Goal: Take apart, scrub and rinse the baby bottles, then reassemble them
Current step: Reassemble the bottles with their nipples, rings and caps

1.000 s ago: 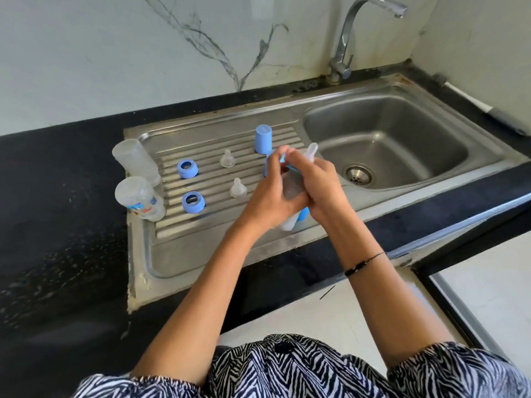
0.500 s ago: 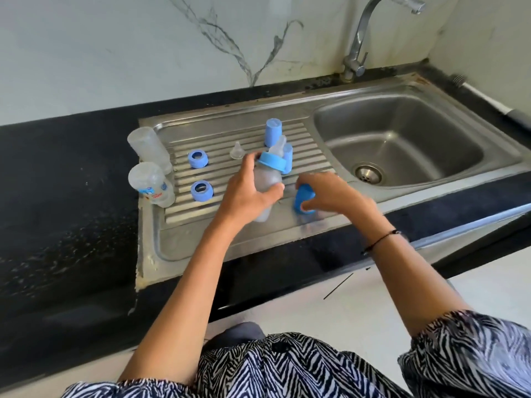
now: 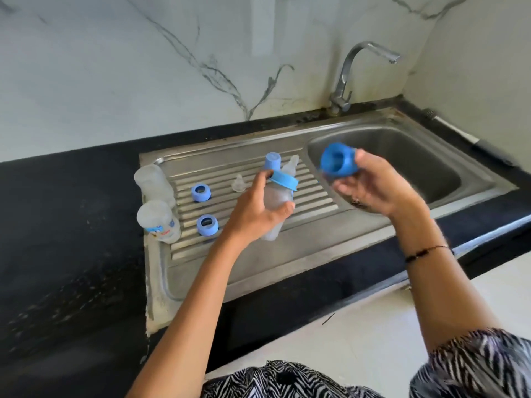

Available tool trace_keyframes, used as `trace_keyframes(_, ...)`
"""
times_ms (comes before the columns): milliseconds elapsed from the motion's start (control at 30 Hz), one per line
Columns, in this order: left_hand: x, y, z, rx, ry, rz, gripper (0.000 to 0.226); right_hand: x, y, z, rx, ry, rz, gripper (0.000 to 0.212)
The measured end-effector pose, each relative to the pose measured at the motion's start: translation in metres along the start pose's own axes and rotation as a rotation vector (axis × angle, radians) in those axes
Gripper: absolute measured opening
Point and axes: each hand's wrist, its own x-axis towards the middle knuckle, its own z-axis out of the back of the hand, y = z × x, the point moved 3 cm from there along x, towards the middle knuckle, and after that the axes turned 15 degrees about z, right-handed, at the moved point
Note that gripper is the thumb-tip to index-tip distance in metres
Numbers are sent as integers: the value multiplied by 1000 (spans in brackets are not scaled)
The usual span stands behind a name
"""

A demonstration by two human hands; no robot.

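Black countertop frames a steel drainboard, above which the left hand is clamped around a tilted baby bottle with its blue collar on. Farther right, over the basin's near edge, the right hand pinches a blue cap; two bottles, two rings and a teat lie far left.

Black stone surface carries a steel sink's ribbed drainboard. Left of the left-hand fingers lie two clear bottles, two blue collar rings and one silicone teat; a blue cap stands just beyond them.
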Motion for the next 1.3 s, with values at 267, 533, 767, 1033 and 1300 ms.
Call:
trace_keyframes(267, 5, -1, 0, 4, 14, -7, 60, 9, -8, -20, -672, -41, 54, 34)
trace_keyframes(533, 13, 7, 1, 108, 63, -77, 64, 0, 32, -19, -306, 65, 417, 51)
trace_keyframes(767, 15, -2, -2, 171, 140, -123, 67, -6, 41, -29, -388, 349, 368, 52)
trace_keyframes(1033, 15, -3, -3, 230, 91, -113, 72, -12, 37, -39, -335, 406, 378, 49)
trace_keyframes(1300, 12, -6, -9, 306, -1, -137, 69, -10, 39, -48, -441, 419, 369, 48)
